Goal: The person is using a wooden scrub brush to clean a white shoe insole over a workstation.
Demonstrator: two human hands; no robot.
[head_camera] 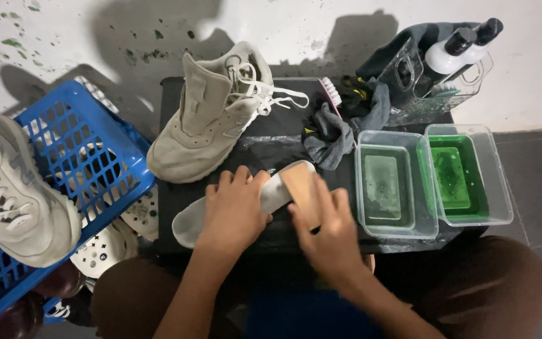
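A blue crate (pixel 89 157) stands left of the hands, a grey sneaker (pixel 14 201) resting on it. Two clear tubs (pixel 497 182) of green liquid sit just right. Beneath the hands lies the pale insole (pixel 186 226), its long axis running left to right. The left hand (pixel 236 210) presses it flat, fingers spread; the right hand (pixel 327 235) grips a wooden brush (pixel 297 185) on its right end.

Counts on and around the counter

Two beige sneakers (pixel 211 116) (pixel 17 194), two clear tubs (pixel 391 185) (pixel 468 176), two bottles (pixel 450 53) (pixel 484 34), one blue basket (pixel 95 157), one insole (pixel 189 223).
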